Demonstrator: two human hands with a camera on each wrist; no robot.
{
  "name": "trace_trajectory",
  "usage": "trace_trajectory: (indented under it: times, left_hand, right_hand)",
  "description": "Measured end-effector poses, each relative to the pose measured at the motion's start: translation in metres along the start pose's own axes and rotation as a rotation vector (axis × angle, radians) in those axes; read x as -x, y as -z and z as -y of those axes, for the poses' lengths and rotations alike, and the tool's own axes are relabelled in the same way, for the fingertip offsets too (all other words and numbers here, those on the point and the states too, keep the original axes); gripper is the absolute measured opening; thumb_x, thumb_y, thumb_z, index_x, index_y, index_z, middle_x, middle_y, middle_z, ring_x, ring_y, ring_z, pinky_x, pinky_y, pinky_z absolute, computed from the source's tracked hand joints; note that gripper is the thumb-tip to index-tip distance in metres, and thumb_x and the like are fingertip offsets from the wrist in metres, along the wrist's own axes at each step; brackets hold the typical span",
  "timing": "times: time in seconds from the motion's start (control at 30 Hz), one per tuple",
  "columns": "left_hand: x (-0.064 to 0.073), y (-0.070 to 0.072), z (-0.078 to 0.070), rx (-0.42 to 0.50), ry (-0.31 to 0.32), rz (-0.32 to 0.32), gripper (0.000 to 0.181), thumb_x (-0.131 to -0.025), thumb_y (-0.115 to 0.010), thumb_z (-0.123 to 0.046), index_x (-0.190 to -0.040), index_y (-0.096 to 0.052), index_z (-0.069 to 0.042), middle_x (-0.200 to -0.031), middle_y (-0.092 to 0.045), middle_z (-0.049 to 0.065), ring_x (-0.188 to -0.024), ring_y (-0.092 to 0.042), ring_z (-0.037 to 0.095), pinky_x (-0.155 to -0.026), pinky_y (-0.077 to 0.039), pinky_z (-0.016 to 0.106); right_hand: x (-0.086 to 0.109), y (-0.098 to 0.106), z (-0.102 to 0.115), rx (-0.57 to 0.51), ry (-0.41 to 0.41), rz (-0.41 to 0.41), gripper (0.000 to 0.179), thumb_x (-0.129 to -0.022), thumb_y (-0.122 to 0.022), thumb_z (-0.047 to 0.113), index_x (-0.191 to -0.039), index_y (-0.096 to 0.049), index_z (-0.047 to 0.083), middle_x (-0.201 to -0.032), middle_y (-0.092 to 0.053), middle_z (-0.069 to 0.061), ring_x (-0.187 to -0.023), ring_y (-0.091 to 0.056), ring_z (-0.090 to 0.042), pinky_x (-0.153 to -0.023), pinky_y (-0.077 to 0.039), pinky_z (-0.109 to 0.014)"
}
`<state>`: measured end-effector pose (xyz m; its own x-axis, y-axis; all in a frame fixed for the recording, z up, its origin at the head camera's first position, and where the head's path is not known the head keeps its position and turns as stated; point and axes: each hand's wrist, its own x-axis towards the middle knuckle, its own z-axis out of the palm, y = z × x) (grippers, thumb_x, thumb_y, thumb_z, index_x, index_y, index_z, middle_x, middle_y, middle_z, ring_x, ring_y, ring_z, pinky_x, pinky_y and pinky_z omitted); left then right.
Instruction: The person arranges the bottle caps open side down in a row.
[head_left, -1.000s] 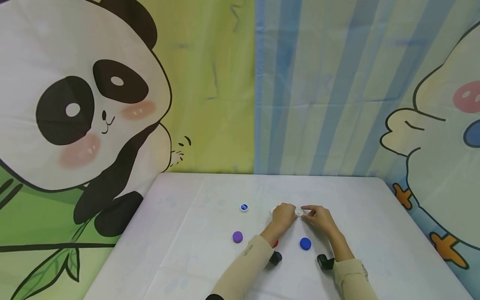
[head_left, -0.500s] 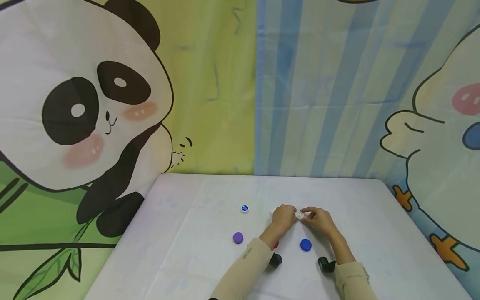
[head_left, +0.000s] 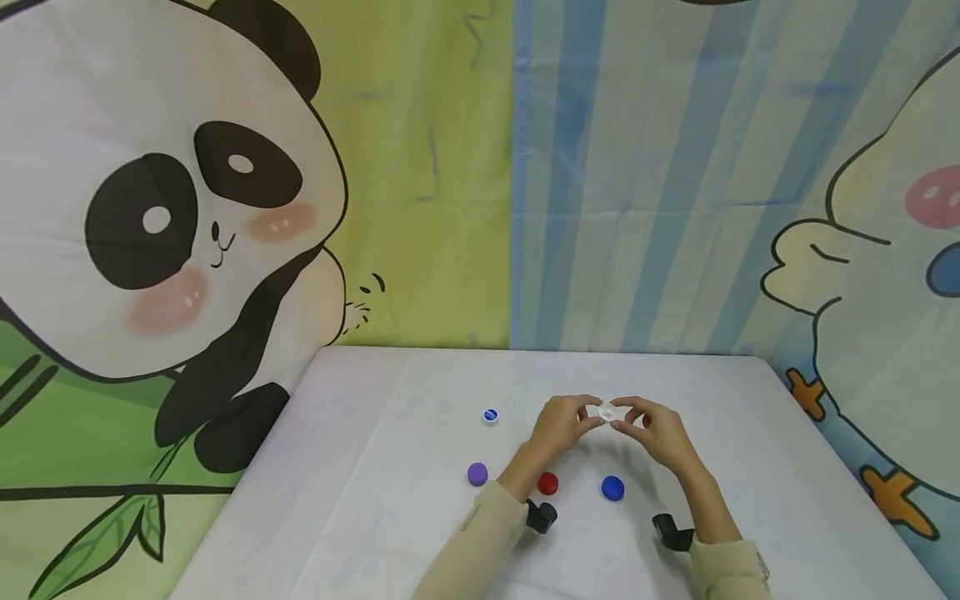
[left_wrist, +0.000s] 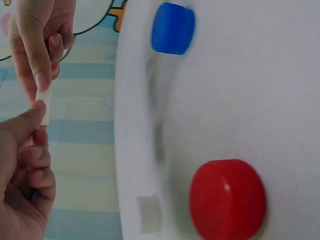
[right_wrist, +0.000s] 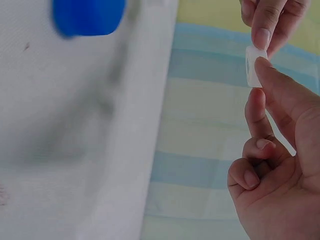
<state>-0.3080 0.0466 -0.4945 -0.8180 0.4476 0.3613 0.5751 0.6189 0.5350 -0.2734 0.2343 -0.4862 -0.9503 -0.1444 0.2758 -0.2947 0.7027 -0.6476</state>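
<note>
A small white bottle cap point(head_left: 607, 412) is held up over the far part of the table, its round hollow side showing in the head view. My left hand point(head_left: 561, 422) pinches one side between thumb and forefinger. On the other side, the thumb and forefinger of my right hand point(head_left: 658, 431) pinch it too. In the right wrist view the cap point(right_wrist: 253, 72) is edge-on between the two thumbs. Below the hands lie a red bottle cap point(head_left: 548, 483) and a blue bottle cap point(head_left: 612, 488).
To the left on the white table point(head_left: 375, 517) are a purple cap point(head_left: 477, 474) and a blue-and-white cap point(head_left: 491, 416). Another small white piece point(left_wrist: 150, 215) stands near the red cap in the left wrist view. Printed curtains hang behind the table.
Both hands have risen with the white cap, moving slightly away and to the right. The red cap, partly covered by the left arm before, now shows fully.
</note>
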Motion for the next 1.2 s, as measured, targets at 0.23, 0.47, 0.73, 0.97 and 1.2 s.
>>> trace_trajectory:
  times: [0.23, 0.47, 0.73, 0.97, 1.2]
  left_hand:
    - [0.012, 0.023, -0.012, 0.036, -0.071, -0.037, 0.03, -0.084, -0.059, -0.035, -0.112, -0.062, -0.023, -0.062, -0.047, -0.014, -0.053, -0.041, 0.0, -0.046, -0.034, 0.011]
    - [0.031, 0.045, -0.027, 0.095, -0.131, -0.07, 0.032, -0.084, -0.058, -0.035, -0.114, -0.061, -0.023, -0.063, -0.049, -0.015, -0.054, -0.041, -0.001, -0.047, -0.037, 0.009]
    - [0.048, 0.064, -0.041, 0.057, -0.241, -0.129, 0.033, -0.084, -0.059, -0.033, -0.114, -0.062, -0.019, -0.063, -0.052, -0.013, -0.054, -0.04, -0.004, -0.048, -0.034, 0.005]
    - [0.059, 0.073, -0.044, 0.076, -0.319, -0.2, 0.031, -0.082, -0.063, -0.03, -0.11, -0.064, -0.016, -0.061, -0.051, -0.01, -0.053, -0.039, -0.003, -0.048, -0.033, 0.005]
    - [0.069, 0.077, -0.044, 0.133, -0.318, -0.178, 0.031, -0.084, -0.06, -0.031, -0.112, -0.063, -0.016, -0.067, -0.057, -0.008, -0.055, -0.04, -0.004, -0.05, -0.036, 0.005]
  right_hand:
    - [0.01, 0.014, 0.026, -0.017, 0.054, -0.053, 0.033, -0.08, -0.065, 0.037, -0.109, -0.06, 0.023, -0.075, -0.054, 0.004, -0.056, -0.04, -0.014, -0.049, -0.034, -0.023]
    - [0.026, 0.024, 0.052, 0.003, 0.099, -0.094, 0.033, -0.078, -0.068, 0.036, -0.107, -0.061, 0.024, -0.072, -0.053, 0.009, -0.058, -0.038, -0.009, -0.05, -0.032, -0.024]
    - [0.044, 0.028, 0.073, 0.032, 0.187, -0.175, 0.033, -0.076, -0.071, 0.027, -0.107, -0.063, 0.024, -0.073, -0.05, 0.014, -0.066, -0.037, -0.004, -0.057, -0.033, -0.022]
    - [0.054, 0.027, 0.084, 0.011, 0.303, -0.233, 0.037, -0.072, -0.075, 0.018, -0.107, -0.063, 0.023, -0.072, -0.049, 0.015, -0.064, -0.038, -0.001, -0.053, -0.034, -0.018]
    - [0.059, 0.023, 0.088, 0.007, 0.338, -0.226, 0.04, -0.07, -0.076, 0.018, -0.107, -0.062, 0.023, -0.073, -0.048, 0.016, -0.064, -0.039, 0.001, -0.052, -0.036, -0.019]
